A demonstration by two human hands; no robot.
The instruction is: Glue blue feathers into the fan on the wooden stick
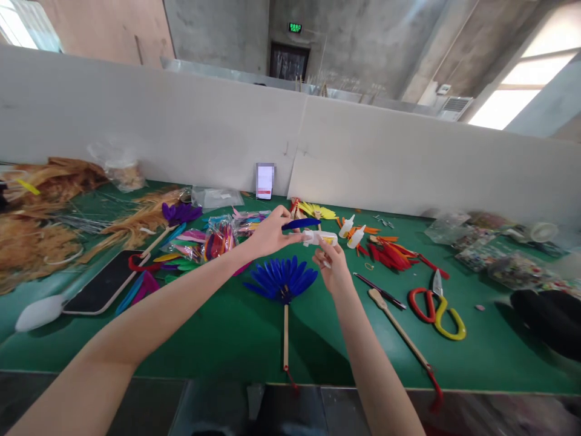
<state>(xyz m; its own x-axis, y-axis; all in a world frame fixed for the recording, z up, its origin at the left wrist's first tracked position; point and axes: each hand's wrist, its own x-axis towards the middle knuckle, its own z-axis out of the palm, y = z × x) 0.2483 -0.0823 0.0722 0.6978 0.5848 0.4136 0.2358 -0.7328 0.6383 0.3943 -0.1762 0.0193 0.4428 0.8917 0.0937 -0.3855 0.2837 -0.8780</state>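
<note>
Nearest the lens: two bare forearms, reaching across the front edge of the green table (218, 345). Left hand (267, 235): thumb and forefinger pinched on one dark blue feather (301, 223), held level above the tabletop. Right hand (334, 267): fingers curled, tips closed on a small white glue bottle (320, 238), lying sideways just below the feather. Directly beneath both hands, flat on the table: one blue feather fan (281, 277), wooden handle pointing to the front edge. Open green surface on either side of the handle, up to the edge. Right of the fan: one thin dark tool (380, 290), one loose wooden stick (399, 330) with its red end overhanging the edge, one pair of red-and-yellow scissors (436, 310). Behind the hands: two more glue bottles (346, 226) side by side, a spread of red and orange feathers (391, 255), a few yellow feathers (318, 211). Left of the hands: clear bags (220, 239) holding mixed coloured feathers, a purple tuft (181, 212), one dark phone (102, 283) lying flat, a heap of brown feathers (31, 239). Far right: clear packets (481, 248), contents too blurred to tell. Back edge closed by a white partition (181, 121), a second phone (265, 181) propped against it
</note>
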